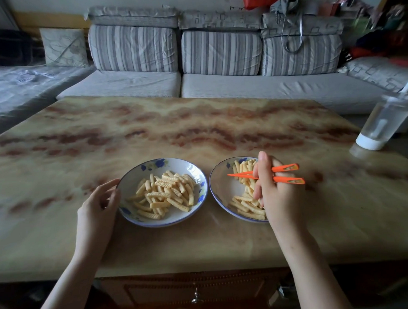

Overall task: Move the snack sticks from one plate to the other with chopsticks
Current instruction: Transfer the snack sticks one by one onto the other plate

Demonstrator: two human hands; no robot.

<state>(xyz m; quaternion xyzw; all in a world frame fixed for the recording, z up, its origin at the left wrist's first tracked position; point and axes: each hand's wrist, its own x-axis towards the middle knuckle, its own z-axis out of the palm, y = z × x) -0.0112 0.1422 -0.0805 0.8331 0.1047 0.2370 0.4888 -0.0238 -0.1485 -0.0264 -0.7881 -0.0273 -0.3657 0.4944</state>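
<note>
Gripped in the right hand (278, 193): orange chopsticks (286, 167), tips nearly together, nothing between them, over the bare part of the right plate (221, 186). Under that hand, snack sticks (248, 208) in the same plate. Left of the tips, a bigger heap (165, 194) in the left plate (131, 177), left hand (99, 204) loosely curved against its rim. Underneath, a marbled tan table (196, 126). Beyond, a striped grey sofa (216, 52). Far right, a clear bottle (385, 121).

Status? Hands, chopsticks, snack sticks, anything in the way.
Right hand grips orange chopsticks, tips empty over right plate. Left hand open, fingers at rim of left plate. Snack sticks in both. Nothing blocking; bottle far right.
</note>
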